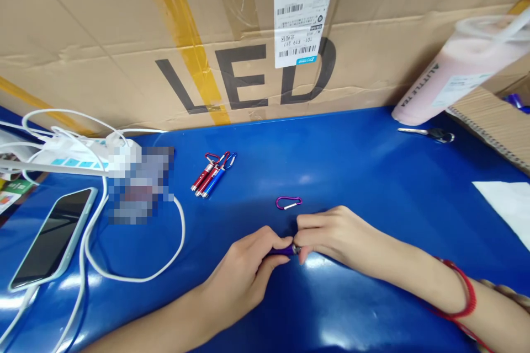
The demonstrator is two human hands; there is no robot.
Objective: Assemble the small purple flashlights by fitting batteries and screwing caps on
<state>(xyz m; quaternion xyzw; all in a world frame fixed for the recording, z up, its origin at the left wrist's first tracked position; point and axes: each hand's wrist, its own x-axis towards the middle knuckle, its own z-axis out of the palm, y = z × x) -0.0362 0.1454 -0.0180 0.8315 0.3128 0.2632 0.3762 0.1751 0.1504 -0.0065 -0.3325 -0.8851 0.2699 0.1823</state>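
My left hand (248, 267) and my right hand (331, 234) meet low over the blue table (372, 176). Between them they pinch a small purple keychain flashlight (284, 251); the left fingers wrap its body and the right fingertips close on its metal end. A purple carabiner clip (289, 202) lies loose on the table just beyond my hands. Further back left lie three finished small flashlights (211, 174), two red and one blue, with clips attached. A red cord circles my right wrist.
A large cardboard box (248, 38) marked LED walls the back. At left sit a phone (52, 237), white cables (136, 276) and a power strip (74, 157). At right are a pink drink cup (455, 74), scissors (428, 133), a cardboard box (492, 121) and white paper (507, 204).
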